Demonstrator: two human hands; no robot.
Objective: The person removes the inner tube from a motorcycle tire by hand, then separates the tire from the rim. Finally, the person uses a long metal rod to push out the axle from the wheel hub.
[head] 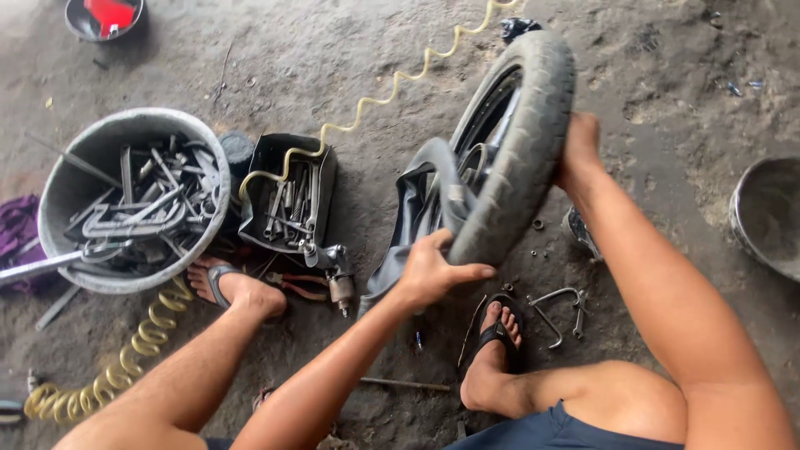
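Here, the left hand grips the lower tread of a motorcycle wheel standing tilted on the concrete floor; the right hand clasps its far edge. A black inner tube hangs from the rim. Beside it lie a black tool tray, a grey tub of tools and a yellow coiled air hose.

A dusty, stained grey concrete floor fills the frame (pitted and cracked toward the upper right), lit by soft, even daylight.
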